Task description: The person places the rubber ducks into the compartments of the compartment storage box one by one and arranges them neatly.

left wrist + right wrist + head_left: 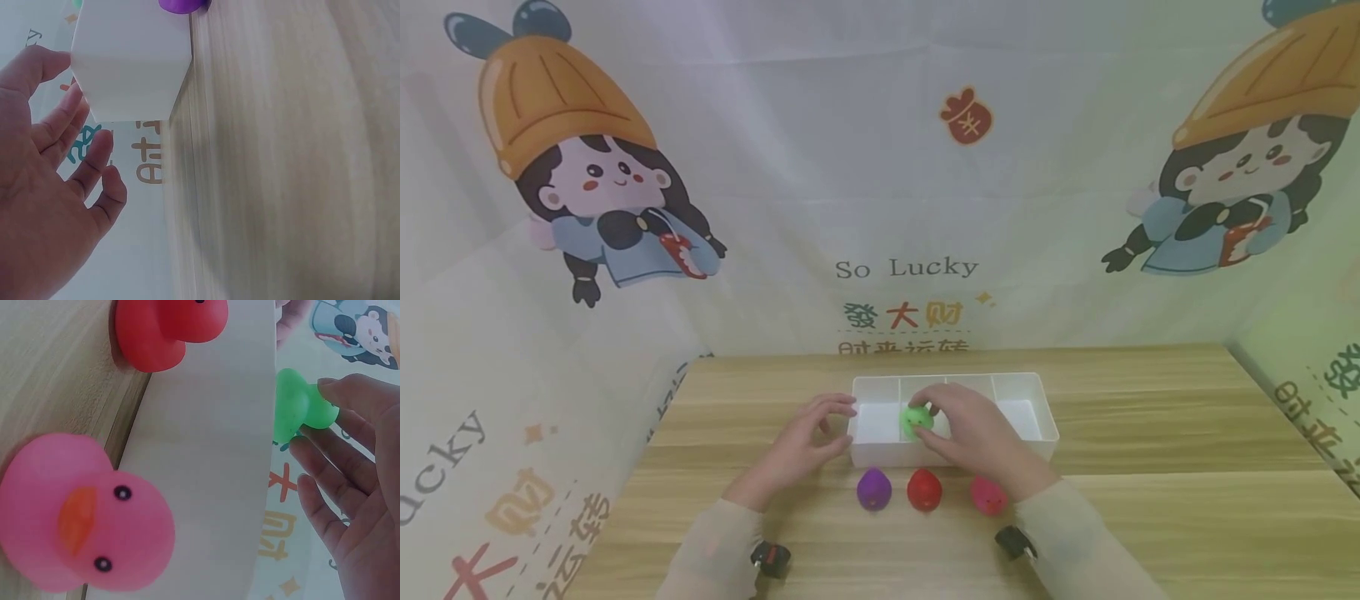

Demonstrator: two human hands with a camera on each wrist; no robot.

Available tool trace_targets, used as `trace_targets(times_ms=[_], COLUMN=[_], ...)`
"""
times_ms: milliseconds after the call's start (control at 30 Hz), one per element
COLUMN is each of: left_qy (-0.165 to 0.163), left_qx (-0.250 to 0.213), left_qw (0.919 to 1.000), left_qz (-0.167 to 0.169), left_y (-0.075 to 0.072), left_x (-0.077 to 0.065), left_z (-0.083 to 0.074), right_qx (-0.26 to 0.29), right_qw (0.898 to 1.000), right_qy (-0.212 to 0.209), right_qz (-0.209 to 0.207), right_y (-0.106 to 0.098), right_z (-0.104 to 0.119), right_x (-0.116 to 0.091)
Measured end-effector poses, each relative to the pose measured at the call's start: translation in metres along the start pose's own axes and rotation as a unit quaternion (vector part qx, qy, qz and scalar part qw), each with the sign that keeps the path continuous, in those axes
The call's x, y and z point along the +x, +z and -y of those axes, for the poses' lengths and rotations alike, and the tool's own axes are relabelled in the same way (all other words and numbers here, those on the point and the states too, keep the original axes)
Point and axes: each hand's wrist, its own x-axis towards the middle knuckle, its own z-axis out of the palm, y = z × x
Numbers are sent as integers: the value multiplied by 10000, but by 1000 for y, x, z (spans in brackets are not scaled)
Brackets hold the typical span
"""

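A white divided box point(880, 455) lies lengthwise across the wooden table. My left hand point(812, 437) is at its left end; in the left wrist view the fingertips point(74, 94) of this hand touch or nearly touch the end rim, with fingers loosely bent. With thumb and fingers my right hand point(973, 429) pinches a green rubber duck point(306, 406) at the second compartment from the left, at rim height. Along the box's front stand a purple duck point(874, 490), a red duck point(924, 490) and a pink duck point(87, 519), the last partly behind my right wrist.
Thin dividers point(900, 400) part the box into several compartments. Behind the table point(1150, 417) hangs a printed cloth point(910, 167), which also covers both sides. Each wrist carries a black strap-mounted device point(771, 558).
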Motion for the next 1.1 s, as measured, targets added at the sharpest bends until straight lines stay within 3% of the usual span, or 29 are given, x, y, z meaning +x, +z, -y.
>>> trace_targets(times_ms=[567,1100], left_qy=[164,209], left_qx=[64,32], left_qw=[9998,9998], left_qz=[-61,-51], left_y=[-2,-2], left_x=[-1,0], left_z=[-2,-1], right_qx=[204,249], right_qw=[9995,9990], right_qy=[-197,-130], right_qz=[145,338], right_y=[10,23], right_z=[4,9], right_x=[19,30])
